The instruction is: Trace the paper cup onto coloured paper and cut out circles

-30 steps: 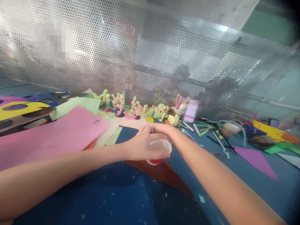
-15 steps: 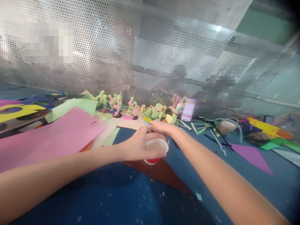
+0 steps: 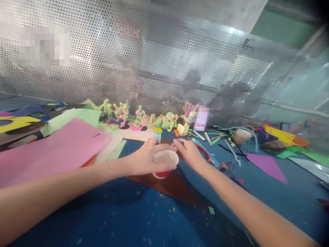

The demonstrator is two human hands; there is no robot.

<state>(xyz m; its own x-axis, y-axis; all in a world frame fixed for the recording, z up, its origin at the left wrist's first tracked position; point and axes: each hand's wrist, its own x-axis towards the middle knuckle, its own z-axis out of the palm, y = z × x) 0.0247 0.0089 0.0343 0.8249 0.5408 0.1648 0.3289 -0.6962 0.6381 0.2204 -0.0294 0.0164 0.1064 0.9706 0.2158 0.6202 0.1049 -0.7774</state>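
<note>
My left hand (image 3: 149, 156) is wrapped round a short red and white piece like a paper cup (image 3: 167, 157), with a pale round top and a white rim below the red band. That piece is over a brown sheet (image 3: 164, 188) on the blue table. Just right of it, my right hand (image 3: 189, 152) has thumb and fingers pinched together near the far side of the cup-like piece; what is between them is too small to make out. Behind the fingers a small dark brown round shape (image 3: 167, 141) shows. Red-handled scissors (image 3: 204, 151), seen partly, lie beside my right hand.
Pink paper (image 3: 59, 147) and other coloured sheets cover the left. Small paper figures (image 3: 138, 118) stand at the back, near yellow-green cut pieces (image 3: 182, 128). A beige cup (image 3: 241, 136), a purple sheet (image 3: 267, 168) and scraps lie right. A perforated screen (image 3: 159, 61) rises behind.
My right hand has drawn back to the right from the far side of the cup-like piece, uncovering the scissors and brown round shape. My left hand keeps its hold. The view has shifted slightly.
</note>
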